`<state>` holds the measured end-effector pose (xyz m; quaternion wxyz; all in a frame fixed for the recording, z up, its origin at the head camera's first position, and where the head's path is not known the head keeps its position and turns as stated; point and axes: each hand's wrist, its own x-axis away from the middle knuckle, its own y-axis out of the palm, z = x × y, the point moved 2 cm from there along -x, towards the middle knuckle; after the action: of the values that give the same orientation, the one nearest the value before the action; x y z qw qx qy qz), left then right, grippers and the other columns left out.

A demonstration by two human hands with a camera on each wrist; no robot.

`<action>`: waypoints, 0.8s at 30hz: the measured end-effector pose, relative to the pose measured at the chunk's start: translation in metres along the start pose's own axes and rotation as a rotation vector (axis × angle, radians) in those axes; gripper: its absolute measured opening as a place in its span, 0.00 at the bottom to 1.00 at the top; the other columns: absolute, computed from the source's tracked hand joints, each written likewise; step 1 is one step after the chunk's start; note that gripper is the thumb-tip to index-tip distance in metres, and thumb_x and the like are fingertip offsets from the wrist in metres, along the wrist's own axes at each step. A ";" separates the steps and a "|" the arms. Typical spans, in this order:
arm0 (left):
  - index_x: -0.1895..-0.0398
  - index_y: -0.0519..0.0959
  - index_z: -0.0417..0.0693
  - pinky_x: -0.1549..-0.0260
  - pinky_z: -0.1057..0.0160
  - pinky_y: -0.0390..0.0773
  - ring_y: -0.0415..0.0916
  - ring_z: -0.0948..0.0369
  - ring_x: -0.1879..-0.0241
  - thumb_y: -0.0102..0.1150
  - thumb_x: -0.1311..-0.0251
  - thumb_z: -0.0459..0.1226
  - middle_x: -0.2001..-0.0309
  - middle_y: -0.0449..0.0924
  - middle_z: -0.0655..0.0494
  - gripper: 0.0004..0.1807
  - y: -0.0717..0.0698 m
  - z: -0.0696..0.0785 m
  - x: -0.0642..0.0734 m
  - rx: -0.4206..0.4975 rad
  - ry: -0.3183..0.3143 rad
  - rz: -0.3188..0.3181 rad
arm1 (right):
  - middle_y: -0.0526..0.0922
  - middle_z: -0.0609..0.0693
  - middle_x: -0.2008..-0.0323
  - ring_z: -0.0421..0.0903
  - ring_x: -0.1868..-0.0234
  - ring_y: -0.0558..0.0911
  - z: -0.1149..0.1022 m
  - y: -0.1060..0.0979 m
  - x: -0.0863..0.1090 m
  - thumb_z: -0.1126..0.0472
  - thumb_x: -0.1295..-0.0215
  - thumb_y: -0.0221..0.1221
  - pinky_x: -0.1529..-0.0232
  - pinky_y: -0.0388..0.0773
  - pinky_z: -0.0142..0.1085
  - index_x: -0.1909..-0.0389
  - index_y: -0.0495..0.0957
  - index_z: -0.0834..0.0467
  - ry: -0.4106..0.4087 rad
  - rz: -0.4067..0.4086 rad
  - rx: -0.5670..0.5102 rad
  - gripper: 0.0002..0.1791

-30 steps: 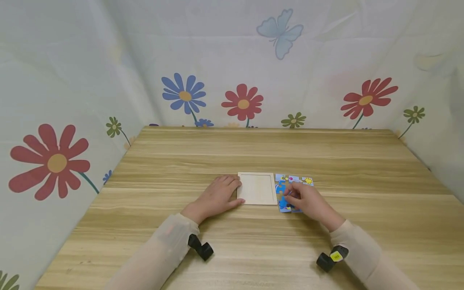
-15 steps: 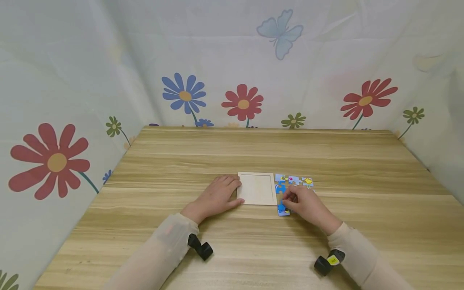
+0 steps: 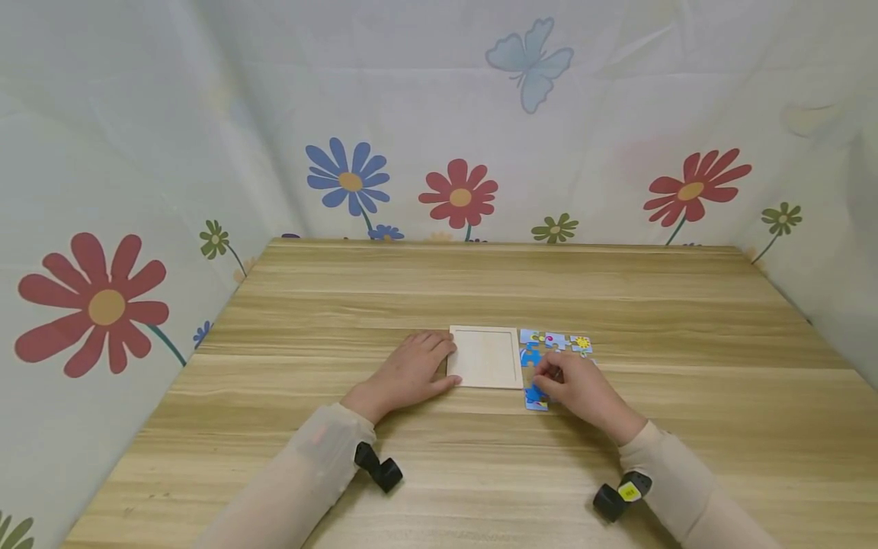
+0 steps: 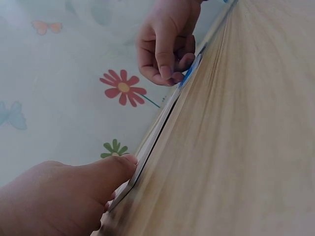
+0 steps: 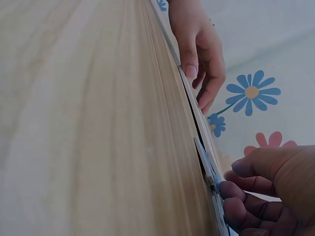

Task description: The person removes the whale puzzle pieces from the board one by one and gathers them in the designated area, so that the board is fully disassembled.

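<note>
My left hand (image 3: 410,372) rests on the table at the left side of a shallow square wooden tray (image 3: 485,358), its fingertips and thumb at the tray's edge. In the left wrist view, the thumb (image 4: 115,169) presses on the rim. To the right of the tray lie several blue jigsaw puzzle pieces (image 3: 554,340), some showing a yellow sun and pink marks. My right hand (image 3: 579,385) is low over them, its fingers curled. It pinches the edge of a blue puzzle piece (image 3: 536,399) at the lower left of the group. Other pieces are hidden under this hand.
A wood-grain table (image 3: 384,282) lies under everything. White cloth (image 3: 597,114) printed with flowers and a butterfly hangs along its back and sides. Black wrist cameras sit on both sleeves, one on the left (image 3: 379,469) and one on the right (image 3: 620,497).
My right hand has shifted slightly left and toward me, and the lower-left puzzle piece has slid toward me, away from the pieces above. The left hand and tray stay put.
</note>
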<state>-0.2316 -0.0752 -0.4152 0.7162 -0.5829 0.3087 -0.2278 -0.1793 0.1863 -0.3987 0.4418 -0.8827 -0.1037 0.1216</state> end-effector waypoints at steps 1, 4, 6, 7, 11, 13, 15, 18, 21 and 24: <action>0.42 0.73 0.43 0.33 0.50 0.63 0.67 0.49 0.36 0.55 0.37 0.54 0.37 0.71 0.46 0.29 0.000 0.000 0.000 -0.002 0.001 -0.001 | 0.79 0.46 0.74 0.39 0.72 0.71 0.001 0.000 0.000 0.64 0.38 0.62 0.71 0.69 0.28 0.71 0.79 0.57 0.007 0.001 -0.001 0.03; 0.42 0.73 0.43 0.33 0.50 0.63 0.67 0.49 0.36 0.54 0.36 0.54 0.37 0.71 0.46 0.29 0.001 -0.002 0.000 -0.005 0.001 -0.006 | 0.80 0.47 0.73 0.40 0.72 0.71 0.002 -0.001 -0.001 0.64 0.38 0.61 0.71 0.69 0.28 0.70 0.80 0.58 0.029 0.000 -0.012 0.03; 0.42 0.73 0.43 0.33 0.50 0.63 0.67 0.49 0.36 0.55 0.36 0.54 0.37 0.71 0.45 0.29 0.001 -0.003 0.000 0.002 0.001 -0.004 | 0.80 0.47 0.73 0.40 0.73 0.71 0.003 -0.002 -0.001 0.63 0.37 0.61 0.72 0.69 0.28 0.69 0.80 0.58 0.048 0.000 -0.023 0.03; 0.42 0.73 0.43 0.33 0.50 0.63 0.67 0.49 0.36 0.54 0.36 0.54 0.37 0.71 0.45 0.29 0.000 -0.003 0.001 0.003 0.000 -0.004 | 0.80 0.48 0.73 0.40 0.73 0.71 0.003 -0.003 -0.002 0.63 0.37 0.61 0.72 0.69 0.28 0.69 0.80 0.58 0.053 0.002 -0.029 0.03; 0.42 0.73 0.43 0.33 0.49 0.63 0.67 0.48 0.36 0.55 0.36 0.54 0.37 0.71 0.44 0.29 -0.002 -0.006 0.003 0.006 -0.002 0.001 | 0.81 0.49 0.71 0.40 0.74 0.71 0.001 -0.004 -0.004 0.63 0.36 0.60 0.73 0.69 0.28 0.69 0.79 0.58 0.051 0.004 -0.037 0.03; 0.42 0.73 0.43 0.33 0.49 0.63 0.67 0.48 0.36 0.55 0.36 0.54 0.38 0.71 0.44 0.29 -0.003 -0.008 0.005 -0.001 0.000 0.005 | 0.81 0.49 0.71 0.40 0.74 0.71 0.000 -0.005 -0.006 0.63 0.36 0.59 0.73 0.69 0.28 0.69 0.79 0.59 0.044 0.002 -0.042 0.04; 0.42 0.73 0.43 0.34 0.49 0.64 0.67 0.49 0.36 0.55 0.36 0.54 0.38 0.71 0.44 0.28 -0.004 -0.010 0.006 -0.007 -0.001 0.013 | 0.81 0.50 0.70 0.41 0.74 0.71 -0.001 -0.006 -0.008 0.63 0.36 0.59 0.73 0.69 0.28 0.68 0.79 0.59 0.040 -0.002 -0.046 0.04; 0.41 0.73 0.43 0.34 0.48 0.64 0.66 0.49 0.36 0.54 0.36 0.53 0.38 0.71 0.45 0.28 -0.005 -0.012 0.008 -0.017 -0.011 0.024 | 0.82 0.50 0.69 0.41 0.73 0.72 -0.001 -0.009 -0.011 0.63 0.35 0.58 0.73 0.69 0.28 0.67 0.79 0.59 0.028 -0.006 -0.052 0.04; 0.39 0.72 0.44 0.33 0.47 0.63 0.65 0.48 0.35 0.54 0.35 0.53 0.36 0.70 0.44 0.29 -0.007 -0.015 0.009 -0.033 -0.043 0.031 | 0.82 0.51 0.69 0.41 0.73 0.73 -0.001 -0.013 -0.015 0.63 0.35 0.58 0.72 0.71 0.29 0.65 0.79 0.60 0.020 0.002 -0.044 0.04; 0.39 0.72 0.44 0.33 0.46 0.63 0.65 0.47 0.34 0.54 0.35 0.53 0.35 0.69 0.43 0.29 -0.011 -0.019 0.011 -0.047 -0.077 0.051 | 0.82 0.51 0.67 0.42 0.71 0.74 -0.001 -0.017 -0.019 0.62 0.33 0.57 0.69 0.72 0.31 0.62 0.80 0.61 0.028 0.015 -0.013 0.06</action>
<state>-0.2371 -0.0987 -0.4090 0.7194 -0.5998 0.3006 -0.1797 -0.1981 0.1907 -0.3820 0.4368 -0.8879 -0.0918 0.1118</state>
